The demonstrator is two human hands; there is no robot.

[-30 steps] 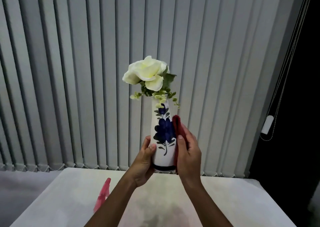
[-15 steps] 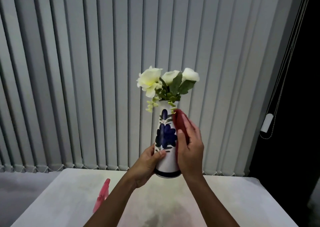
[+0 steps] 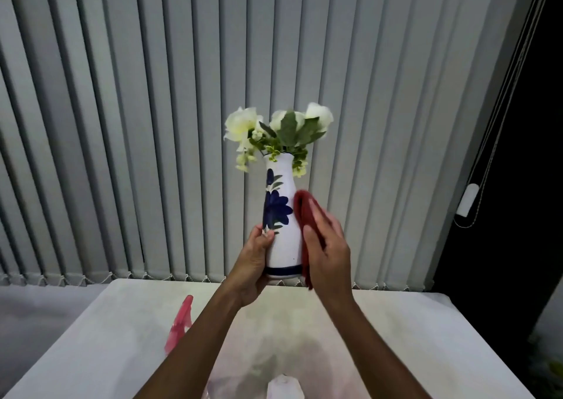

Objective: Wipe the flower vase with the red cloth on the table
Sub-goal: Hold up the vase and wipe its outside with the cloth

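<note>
Vase (image 3: 283,246), white flowers (image 3: 243,123) inside, is gripped low by the left hand (image 3: 254,264), held above the table (image 3: 396,337); red cloth (image 3: 306,216) is pressed flat against its side by the right hand (image 3: 330,252).

vase (image 3: 285,240): no lettering or numbers; only a painted blue flower and a blue band at the foot
cloth (image 3: 307,216): plain red, no tag or print showing
pink bottle (image 3: 179,327), near the tabletop's left edge: no label can be read; it is blurred and partly hidden behind an arm
clear object (image 3: 283,386) at the tabletop's near edge: too blurred to tell, perhaps unmarked
blinds (image 3: 152,124): no writing
white cord weight (image 3: 465,200): no marking visible
readable text overall: none
</note>
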